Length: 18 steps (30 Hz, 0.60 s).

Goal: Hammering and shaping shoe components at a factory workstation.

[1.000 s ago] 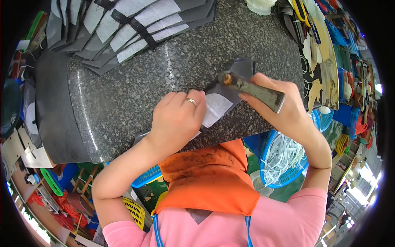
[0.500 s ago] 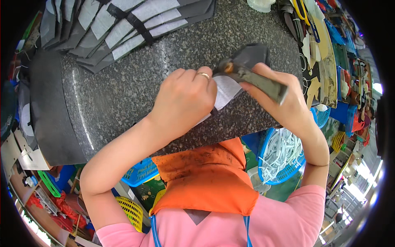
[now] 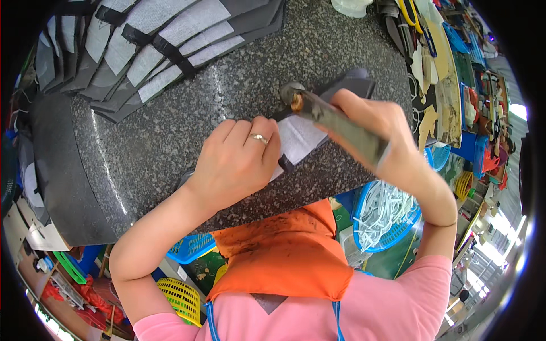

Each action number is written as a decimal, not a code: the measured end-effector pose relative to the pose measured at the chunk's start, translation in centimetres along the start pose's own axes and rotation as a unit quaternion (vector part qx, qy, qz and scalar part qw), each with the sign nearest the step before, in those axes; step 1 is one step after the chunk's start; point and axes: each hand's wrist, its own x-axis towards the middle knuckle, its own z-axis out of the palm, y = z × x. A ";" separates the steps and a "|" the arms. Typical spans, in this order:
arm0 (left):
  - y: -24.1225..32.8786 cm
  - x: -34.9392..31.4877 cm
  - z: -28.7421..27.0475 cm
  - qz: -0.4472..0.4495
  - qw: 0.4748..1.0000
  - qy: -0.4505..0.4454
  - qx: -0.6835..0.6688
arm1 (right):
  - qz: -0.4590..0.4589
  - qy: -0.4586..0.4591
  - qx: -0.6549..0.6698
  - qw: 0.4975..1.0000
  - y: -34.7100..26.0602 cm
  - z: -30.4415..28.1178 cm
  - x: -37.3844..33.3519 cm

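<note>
My right hand (image 3: 378,133) grips a hammer (image 3: 344,128) by its flat, worn handle, which is blurred by motion. Its metal head hangs over the upper edge of a dark grey sheet piece (image 3: 352,85) backed with pale fabric. That piece lies slantwise on the speckled stone slab (image 3: 182,131), with a short black strip at its lower edge. On the piece's left end rests my left hand (image 3: 236,156), a ring on one finger. Its fingers are curled and closed at the edge; the fingertips are hidden beneath the hand.
Overlapping grey pieces with pale backing and black strips (image 3: 165,51) fan out at the far left. Yellow-handled scissors (image 3: 410,17) and other tools line the far right. A blue basket of white strips (image 3: 387,216) stands below the slab's right edge, a yellow basket (image 3: 179,295) lower left.
The left hand has shifted left, uncovering more pale backing. The hammer's head has moved left and now sits above the piece's upper edge. The whole view has shifted slightly.
</note>
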 end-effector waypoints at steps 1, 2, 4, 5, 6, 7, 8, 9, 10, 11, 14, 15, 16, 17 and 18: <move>-0.2 0.0 -0.1 -0.002 1.000 0.003 -0.001 | 0.000 -0.002 -0.003 1.000 -0.2 0.6 -0.2; -0.6 0.0 -0.5 -0.035 0.998 -0.015 -0.044 | -0.008 0.005 -0.040 0.999 -0.4 1.4 -0.4; -1.3 -0.6 -1.2 -0.073 0.993 -0.039 -0.089 | -0.029 0.003 -0.091 0.995 -1.0 2.0 -0.2; -1.6 -0.9 -1.8 -0.111 0.982 -0.041 -0.144 | -0.030 -0.002 -0.089 0.996 -0.8 1.8 0.0; -1.7 -1.1 -2.3 -0.149 0.969 -0.039 -0.195 | -0.036 0.001 -0.039 0.999 -0.5 1.3 0.3; -1.5 -1.4 -2.3 -0.153 0.968 -0.038 -0.193 | -0.043 0.004 0.011 0.999 -0.4 1.1 0.6; -1.0 -1.7 -2.2 -0.133 0.979 -0.018 -0.155 | -0.064 0.011 0.011 0.998 -0.7 1.5 0.5; -0.6 -2.1 -2.1 -0.115 0.987 0.001 -0.116 | -0.067 0.007 0.012 0.998 -1.1 1.6 0.6; -0.6 -2.5 -2.3 -0.133 0.984 -0.013 -0.118 | -0.043 -0.041 -0.001 0.998 -1.4 1.6 0.7; -0.7 -2.8 -2.3 -0.139 0.983 -0.013 -0.117 | -0.018 -0.089 -0.016 0.996 -1.7 1.5 0.9; -1.1 -3.1 -2.2 -0.133 0.981 0.003 -0.141 | -0.034 -0.051 -0.017 0.998 -2.3 1.5 1.3; -1.1 -3.2 -2.4 -0.126 0.982 -0.013 -0.137 | -0.049 -0.013 -0.067 0.996 -2.7 2.4 1.1; -1.1 -3.4 -2.6 -0.120 0.983 -0.028 -0.134 | -0.056 -0.037 -0.113 0.991 -3.3 3.4 0.8; -1.3 -3.7 -2.7 -0.122 0.983 -0.026 -0.135 | -0.076 -0.013 -0.125 0.989 -3.3 3.9 0.5; -1.7 -4.0 -2.9 -0.144 0.974 -0.022 -0.175 | -0.081 -0.028 -0.074 0.994 -3.0 3.3 1.0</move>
